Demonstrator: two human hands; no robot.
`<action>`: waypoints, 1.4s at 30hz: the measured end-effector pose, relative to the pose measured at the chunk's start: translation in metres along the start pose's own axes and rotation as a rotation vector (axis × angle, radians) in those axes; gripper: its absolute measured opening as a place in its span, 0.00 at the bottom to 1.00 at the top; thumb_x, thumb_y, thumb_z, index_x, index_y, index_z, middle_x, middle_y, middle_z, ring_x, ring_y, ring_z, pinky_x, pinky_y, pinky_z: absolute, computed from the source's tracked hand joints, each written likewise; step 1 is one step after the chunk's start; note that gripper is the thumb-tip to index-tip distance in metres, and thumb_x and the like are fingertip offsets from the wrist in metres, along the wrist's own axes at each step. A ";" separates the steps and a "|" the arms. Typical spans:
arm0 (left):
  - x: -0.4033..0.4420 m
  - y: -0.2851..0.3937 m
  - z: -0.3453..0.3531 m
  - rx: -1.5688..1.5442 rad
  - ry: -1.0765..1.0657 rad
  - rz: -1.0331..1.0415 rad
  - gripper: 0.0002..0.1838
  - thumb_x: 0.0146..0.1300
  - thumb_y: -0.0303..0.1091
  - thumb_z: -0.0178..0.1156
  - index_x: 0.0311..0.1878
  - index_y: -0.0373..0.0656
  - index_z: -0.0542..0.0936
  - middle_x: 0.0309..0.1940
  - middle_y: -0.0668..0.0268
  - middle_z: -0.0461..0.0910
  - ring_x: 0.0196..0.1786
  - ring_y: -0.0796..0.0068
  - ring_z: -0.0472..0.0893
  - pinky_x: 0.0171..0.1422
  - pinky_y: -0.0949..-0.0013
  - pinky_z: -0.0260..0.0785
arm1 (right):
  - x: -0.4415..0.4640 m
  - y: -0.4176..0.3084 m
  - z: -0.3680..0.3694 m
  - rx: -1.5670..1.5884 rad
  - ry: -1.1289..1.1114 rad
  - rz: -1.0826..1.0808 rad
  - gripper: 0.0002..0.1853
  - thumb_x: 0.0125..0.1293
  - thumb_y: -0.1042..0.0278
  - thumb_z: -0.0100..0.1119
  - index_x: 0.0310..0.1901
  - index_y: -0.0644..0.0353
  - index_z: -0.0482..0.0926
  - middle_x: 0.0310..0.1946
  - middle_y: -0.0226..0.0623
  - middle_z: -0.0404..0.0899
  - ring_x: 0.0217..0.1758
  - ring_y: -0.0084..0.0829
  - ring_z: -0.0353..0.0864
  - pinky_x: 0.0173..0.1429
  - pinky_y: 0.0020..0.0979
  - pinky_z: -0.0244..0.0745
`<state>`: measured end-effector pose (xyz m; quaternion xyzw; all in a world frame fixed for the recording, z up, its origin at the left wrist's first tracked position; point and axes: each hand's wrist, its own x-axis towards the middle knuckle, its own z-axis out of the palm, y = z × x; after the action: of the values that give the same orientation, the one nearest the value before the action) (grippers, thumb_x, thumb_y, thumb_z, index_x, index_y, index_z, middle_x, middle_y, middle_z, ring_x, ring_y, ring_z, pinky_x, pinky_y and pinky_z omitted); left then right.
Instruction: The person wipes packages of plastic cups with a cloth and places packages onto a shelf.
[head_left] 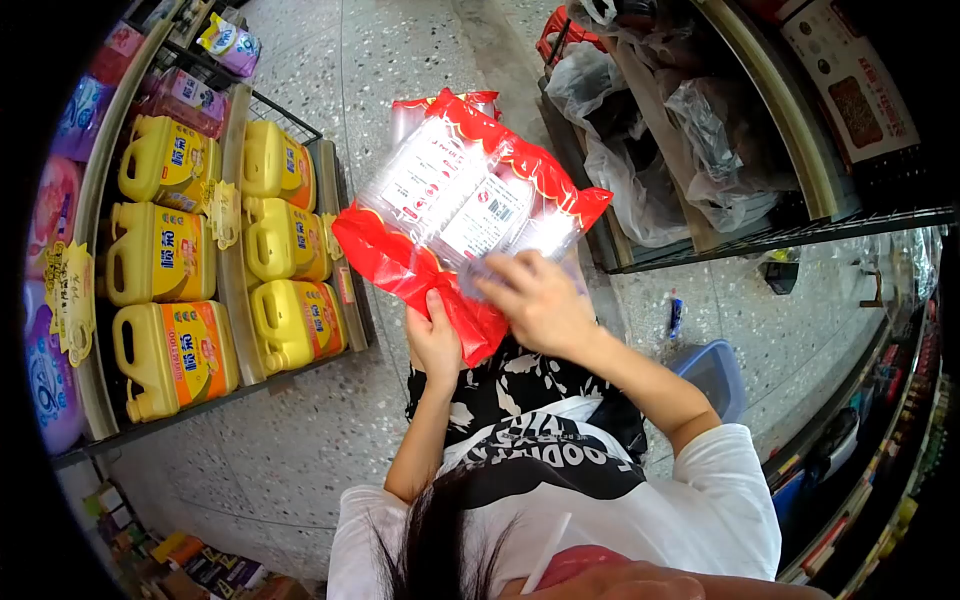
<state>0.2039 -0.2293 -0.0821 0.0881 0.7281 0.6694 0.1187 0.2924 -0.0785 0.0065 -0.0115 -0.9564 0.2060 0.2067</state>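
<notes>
A clear plastic pack with red ends is held up in front of my body, tilted. Inside it show stacked clear plastic tubs or cups and white printed labels. My left hand pinches the red lower end of the pack, thumb on top. Over its lower right part lies my right hand, fingers bent and slightly blurred. Under those fingers is a pale purple, cloth-like thing, mostly covered by the hand. Another red-edged clear pack shows partly behind the first.
Yellow detergent jugs fill a shelf at left, beside purple and pink bottles. At right, a shelf holds goods in clear plastic bags and a carton. On the speckled floor stand a blue basin and a small blue packet.
</notes>
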 end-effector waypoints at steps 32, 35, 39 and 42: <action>0.008 0.001 -0.010 0.009 -0.073 -0.035 0.14 0.64 0.32 0.66 0.48 0.34 0.78 0.42 0.60 0.82 0.43 0.71 0.80 0.52 0.67 0.71 | 0.084 0.088 0.001 -0.240 0.140 0.330 0.20 0.56 0.75 0.55 0.51 0.56 0.83 0.53 0.39 0.77 0.49 0.46 0.75 0.52 0.42 0.75; 0.009 0.003 -0.011 0.003 -0.103 -0.074 0.12 0.65 0.31 0.65 0.47 0.35 0.78 0.42 0.61 0.82 0.42 0.73 0.80 0.51 0.68 0.71 | 0.077 0.075 0.002 -0.155 0.114 0.262 0.21 0.53 0.76 0.56 0.52 0.57 0.82 0.54 0.39 0.76 0.49 0.45 0.74 0.52 0.41 0.75; 0.013 0.018 -0.020 -0.021 -0.200 -0.217 0.12 0.67 0.33 0.63 0.47 0.36 0.78 0.41 0.63 0.83 0.43 0.76 0.80 0.50 0.70 0.72 | 0.072 0.044 -0.004 -0.132 0.002 0.165 0.24 0.49 0.75 0.58 0.53 0.58 0.81 0.55 0.37 0.75 0.50 0.43 0.73 0.53 0.39 0.75; 0.025 0.014 -0.035 -0.175 -0.134 -0.282 0.14 0.72 0.39 0.58 0.48 0.35 0.78 0.42 0.64 0.82 0.43 0.78 0.79 0.50 0.72 0.71 | 0.066 0.020 -0.002 -0.019 -0.051 0.083 0.27 0.47 0.76 0.59 0.54 0.59 0.80 0.56 0.39 0.74 0.48 0.43 0.72 0.53 0.38 0.74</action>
<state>0.1699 -0.2541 -0.0670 0.0191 0.6627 0.6994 0.2669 0.2318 -0.0526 0.0261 -0.0477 -0.9619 0.2055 0.1736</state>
